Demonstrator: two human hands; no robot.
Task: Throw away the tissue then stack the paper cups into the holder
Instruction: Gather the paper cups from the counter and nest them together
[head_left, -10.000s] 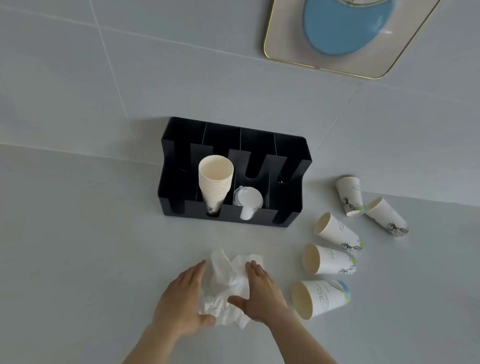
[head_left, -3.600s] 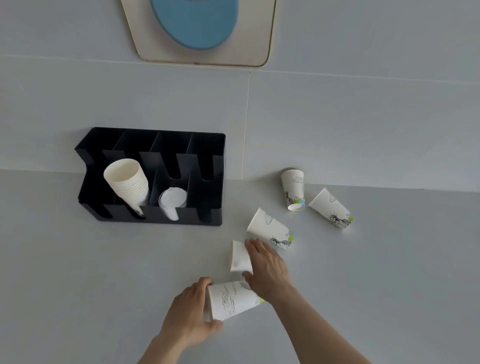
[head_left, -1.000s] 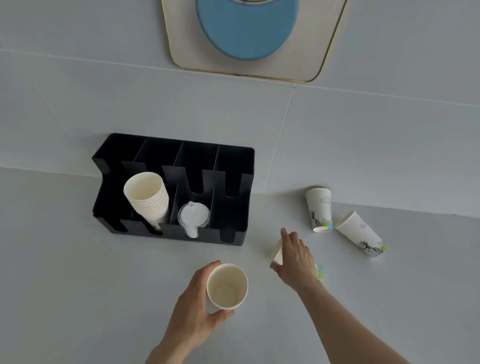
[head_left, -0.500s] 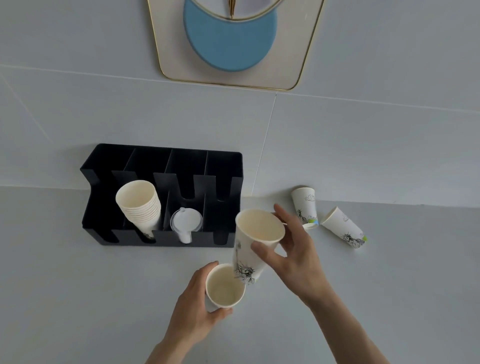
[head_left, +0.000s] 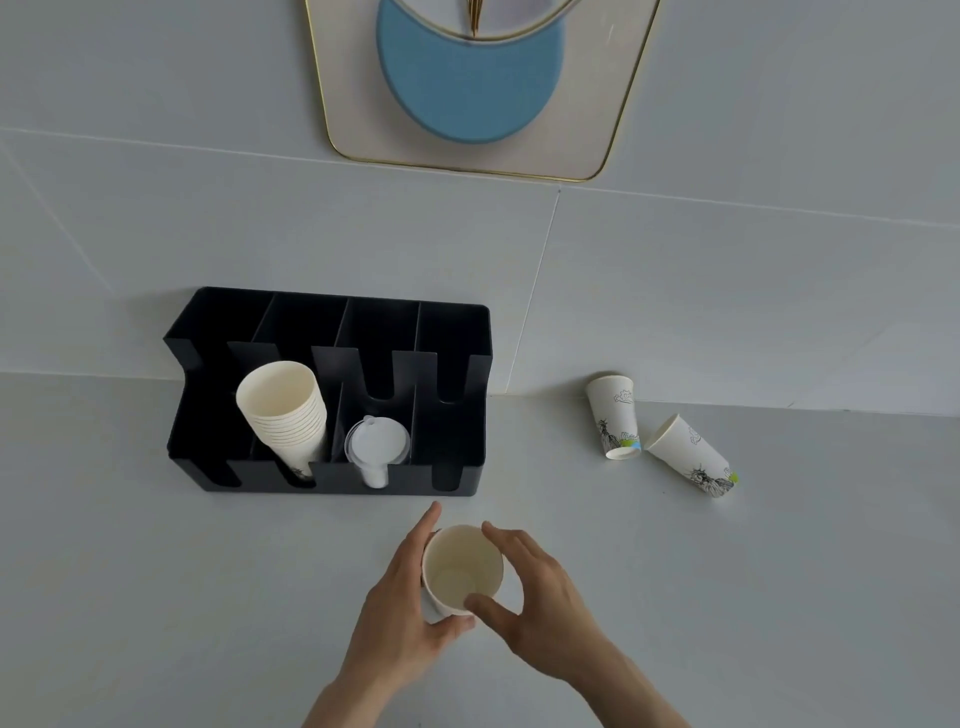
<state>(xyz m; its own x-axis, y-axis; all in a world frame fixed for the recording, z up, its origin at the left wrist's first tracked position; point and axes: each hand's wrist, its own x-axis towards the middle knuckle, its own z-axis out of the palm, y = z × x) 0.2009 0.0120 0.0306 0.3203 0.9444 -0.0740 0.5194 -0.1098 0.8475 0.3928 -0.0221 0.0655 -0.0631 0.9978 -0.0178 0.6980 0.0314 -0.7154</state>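
I hold nested paper cups (head_left: 461, 569) upright over the counter, mouth facing me. My left hand (head_left: 400, 618) wraps their left side and my right hand (head_left: 540, 597) grips the rim from the right. The black holder (head_left: 467, 364) stands against the wall, with a stack of paper cups (head_left: 283, 410) leaning in its second slot and white lids (head_left: 376, 444) in the third. To the right, one printed cup (head_left: 613, 415) stands upside down and another printed cup (head_left: 691, 456) lies on its side. No tissue is in view.
A grey counter (head_left: 156, 597) meets a tiled wall behind the holder. A gold-framed wall piece with a blue disc (head_left: 470, 78) hangs above.
My right hand lowered the cup it had lifted into the cup in my left hand; both hands now hold the nested cups.
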